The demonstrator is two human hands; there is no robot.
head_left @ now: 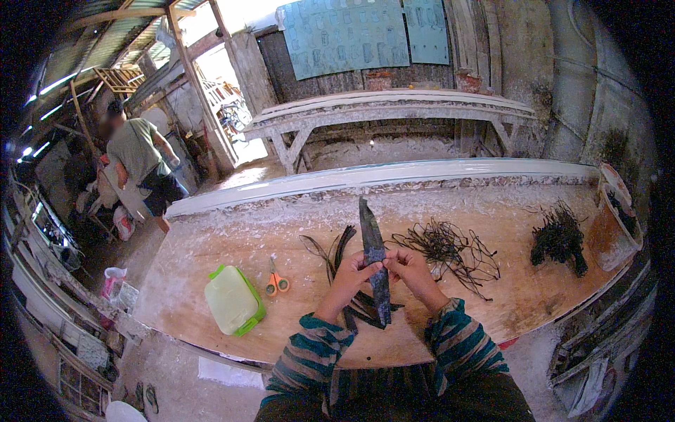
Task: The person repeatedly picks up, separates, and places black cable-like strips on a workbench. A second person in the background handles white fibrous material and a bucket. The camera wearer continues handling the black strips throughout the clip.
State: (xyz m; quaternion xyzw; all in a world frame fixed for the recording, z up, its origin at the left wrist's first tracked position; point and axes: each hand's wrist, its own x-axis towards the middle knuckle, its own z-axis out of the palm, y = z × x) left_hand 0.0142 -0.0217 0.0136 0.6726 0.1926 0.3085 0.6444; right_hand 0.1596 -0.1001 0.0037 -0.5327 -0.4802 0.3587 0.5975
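Note:
Upright in front of me, a long dark flat strip [370,235], rubber-like, is held between both hands. My left hand [349,276] pinches it from the left near its middle. Opposite, my right hand [413,273] pinches it from the right, the thumbs almost meeting. Behind and below my left hand lie several black strips [342,244], partly hidden by it. A tangle of thin black cords [450,247] spreads just beyond my right hand. To the left rest orange-handled scissors [278,283] and a pale box with a green rim [232,299].
On the wooden table [183,281], a black clump of strands [559,239] sits right, beside a tipped dirty bucket [612,235]. A long white-coated beam [394,174] borders the far edge. Further back stands a whitish bench [394,105]. Another person [140,155] stands far left.

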